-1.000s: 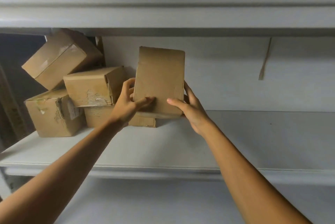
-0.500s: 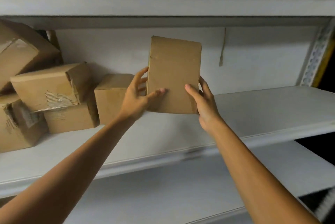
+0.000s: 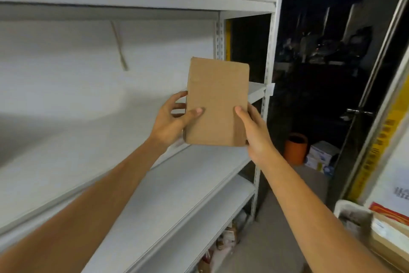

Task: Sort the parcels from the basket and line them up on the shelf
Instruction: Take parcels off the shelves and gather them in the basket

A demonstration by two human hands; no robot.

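A grey metal shelf (image 3: 73,162) fills the left and middle of the view, its boards running away to the right against a pale back panel. A thin cord (image 3: 120,51) hangs down that panel, under the board above. The stretch of shelf in view carries nothing.

Both bare forearms reach up from the bottom corners. The left hand (image 3: 170,122) grips the left edge of a flat brown cardboard parcel (image 3: 217,104), with the thumb laid across the front face and the fingers curled round behind. The parcel stands upright, its long side vertical, held in the air in front of the shelf bay near its right end, with its lower edge above the board. The right hand (image 3: 256,135) grips the lower right edge in the same way, thumb on the front face and fingers hidden behind the cardboard.

Just right of the parcel rises the perforated upright post (image 3: 269,51) that ends the shelf unit. Beyond it the room is dark. An orange cylinder (image 3: 295,147) stands on the floor, with white cartons (image 3: 321,157) beside it. Further right a slanted panel bears a yellow strip (image 3: 380,135). In the bottom right corner sits a white basket (image 3: 345,205) with flat packages (image 3: 389,235) inside it, well apart from the held parcel.
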